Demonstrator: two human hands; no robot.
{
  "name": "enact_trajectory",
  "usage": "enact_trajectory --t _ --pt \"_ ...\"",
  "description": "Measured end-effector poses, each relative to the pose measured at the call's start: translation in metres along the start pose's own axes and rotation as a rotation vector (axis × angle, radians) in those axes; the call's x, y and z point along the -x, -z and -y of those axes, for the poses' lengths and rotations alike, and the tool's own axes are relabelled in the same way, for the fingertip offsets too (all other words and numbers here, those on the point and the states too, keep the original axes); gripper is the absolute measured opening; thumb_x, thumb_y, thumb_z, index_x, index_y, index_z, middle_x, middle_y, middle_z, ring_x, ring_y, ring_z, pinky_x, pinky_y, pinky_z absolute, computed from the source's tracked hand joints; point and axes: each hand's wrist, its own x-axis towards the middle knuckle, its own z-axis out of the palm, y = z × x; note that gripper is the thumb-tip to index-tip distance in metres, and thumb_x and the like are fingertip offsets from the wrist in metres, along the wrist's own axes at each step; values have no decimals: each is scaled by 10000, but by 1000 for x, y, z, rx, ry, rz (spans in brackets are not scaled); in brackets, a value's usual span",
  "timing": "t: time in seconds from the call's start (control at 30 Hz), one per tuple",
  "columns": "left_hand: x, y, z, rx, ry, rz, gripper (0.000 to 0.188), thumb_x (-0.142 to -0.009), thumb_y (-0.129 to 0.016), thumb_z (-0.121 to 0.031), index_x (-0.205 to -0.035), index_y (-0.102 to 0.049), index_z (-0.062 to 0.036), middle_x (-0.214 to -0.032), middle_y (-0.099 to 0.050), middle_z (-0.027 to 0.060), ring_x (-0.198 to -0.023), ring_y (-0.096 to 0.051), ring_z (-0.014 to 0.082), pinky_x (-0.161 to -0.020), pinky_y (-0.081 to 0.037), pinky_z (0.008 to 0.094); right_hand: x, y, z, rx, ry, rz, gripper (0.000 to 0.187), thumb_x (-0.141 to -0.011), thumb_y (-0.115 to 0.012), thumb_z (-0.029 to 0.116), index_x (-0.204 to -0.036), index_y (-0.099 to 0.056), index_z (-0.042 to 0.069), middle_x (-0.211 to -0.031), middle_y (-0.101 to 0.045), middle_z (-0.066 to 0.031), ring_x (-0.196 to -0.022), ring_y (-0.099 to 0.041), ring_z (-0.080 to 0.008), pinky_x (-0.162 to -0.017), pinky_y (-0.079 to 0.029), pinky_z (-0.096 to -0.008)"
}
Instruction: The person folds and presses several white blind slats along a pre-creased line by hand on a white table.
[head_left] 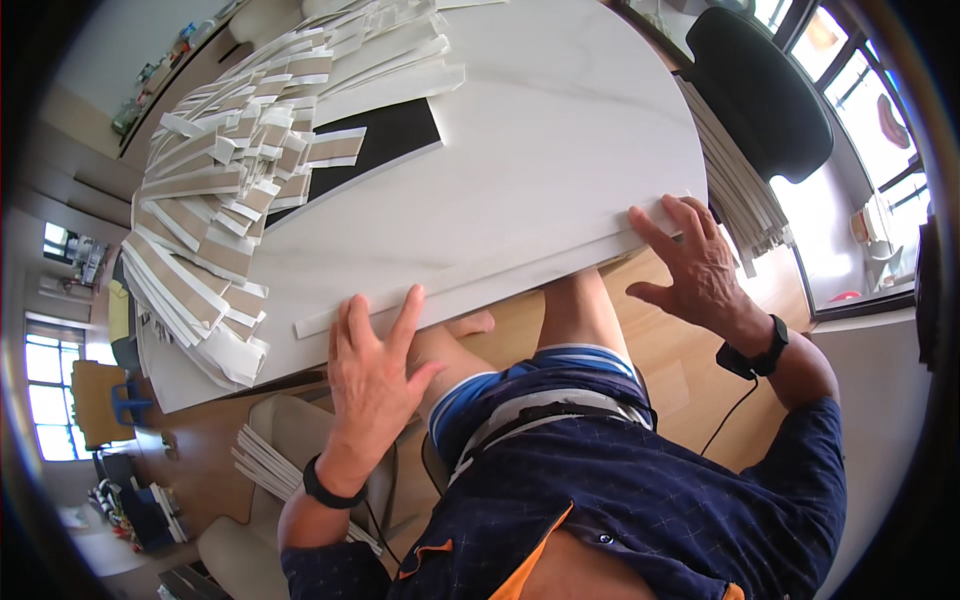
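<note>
A long, narrow white strip [480, 272] lies flat along the near edge of the white marbled table [560, 110]. Near the strip's left end, my left hand [375, 375] has its fingers spread, with the fingertips at the strip. My right hand [692, 262] is open near the other end, its fingertips by the table's right edge and its thumb pointing left. Neither hand is wrapped around anything. To the left, a loose heap of white-and-beige strips [210, 225] covers much of the table. It partly hides a flat black sheet [392, 138].
A black chair [765, 95] stands beyond the table's right side, with a bundle of long strips [728, 165] near it. Below left, more white strips [268, 462] rest on a beige chair [285, 420]. Thin cables hang from both wristbands.
</note>
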Motion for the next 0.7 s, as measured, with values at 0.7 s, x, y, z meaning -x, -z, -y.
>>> enact_trajectory --t 0.7 --pt "-40 -39 -45 179 -239 -240 850 -836 -858 -353 -1580 -493 -161 -1248 -525 155 -1140 -531 341 -998 -454 489 -8 -8 18 -58 26 -36 855 -757 -918 374 -1505 -583 129 -1377 -520 -207 -1294 -526 -406 -1008 -522 -535"
